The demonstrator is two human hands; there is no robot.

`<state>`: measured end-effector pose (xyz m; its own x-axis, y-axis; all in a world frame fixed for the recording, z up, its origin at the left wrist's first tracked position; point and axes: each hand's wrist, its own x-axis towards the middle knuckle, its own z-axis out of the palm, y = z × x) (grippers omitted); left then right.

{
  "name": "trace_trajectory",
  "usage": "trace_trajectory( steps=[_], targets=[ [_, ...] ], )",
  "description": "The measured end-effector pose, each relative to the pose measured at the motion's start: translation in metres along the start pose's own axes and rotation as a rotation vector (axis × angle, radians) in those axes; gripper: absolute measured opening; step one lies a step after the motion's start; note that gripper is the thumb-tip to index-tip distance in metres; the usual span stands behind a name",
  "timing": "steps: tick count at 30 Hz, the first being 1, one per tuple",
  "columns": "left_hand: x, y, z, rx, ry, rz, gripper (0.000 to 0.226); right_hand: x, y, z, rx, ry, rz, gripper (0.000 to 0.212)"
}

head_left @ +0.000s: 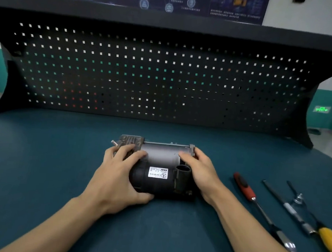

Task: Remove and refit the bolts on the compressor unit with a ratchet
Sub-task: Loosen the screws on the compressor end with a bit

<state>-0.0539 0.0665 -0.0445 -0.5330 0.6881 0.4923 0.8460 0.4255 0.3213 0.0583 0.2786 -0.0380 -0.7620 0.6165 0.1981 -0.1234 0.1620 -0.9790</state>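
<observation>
Teal bench [39, 155] under a black pegboard [145, 74] carries the compressor [159, 158] at centre, long axis running 9 to 3. At its 9 o'clock end the left hand [115, 173] grips it, thumb hooked under the near edge. The right hand [201, 172] clasps the 3 o'clock end, fingers over the top. Probably the ratchet, a red-handled tool [244, 186] lies at 3 o'clock of the compressor, apart from it. It is nearer the right hand, which should fetch it.
</observation>
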Motion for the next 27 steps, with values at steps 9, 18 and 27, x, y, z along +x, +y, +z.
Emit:
trace_trajectory(
  steps=[9, 18, 27],
  targets=[
    [0.01, -0.038, -0.035, 0.099, 0.02, 0.038, 0.099, -0.021, -0.015, -0.007, -0.153, 0.178, -0.05, 0.06],
    [0.0, -0.01, -0.021, 0.101, -0.155, 0.012, 0.102, -0.03, -0.007, 0.008, 0.021, 0.083, -0.035, 0.033],
    [0.003, -0.04, -0.04, -0.119, -0.284, -0.033, 0.093, -0.046, -0.015, 0.029, 0.074, 0.087, 0.004, 0.042]
  ],
)
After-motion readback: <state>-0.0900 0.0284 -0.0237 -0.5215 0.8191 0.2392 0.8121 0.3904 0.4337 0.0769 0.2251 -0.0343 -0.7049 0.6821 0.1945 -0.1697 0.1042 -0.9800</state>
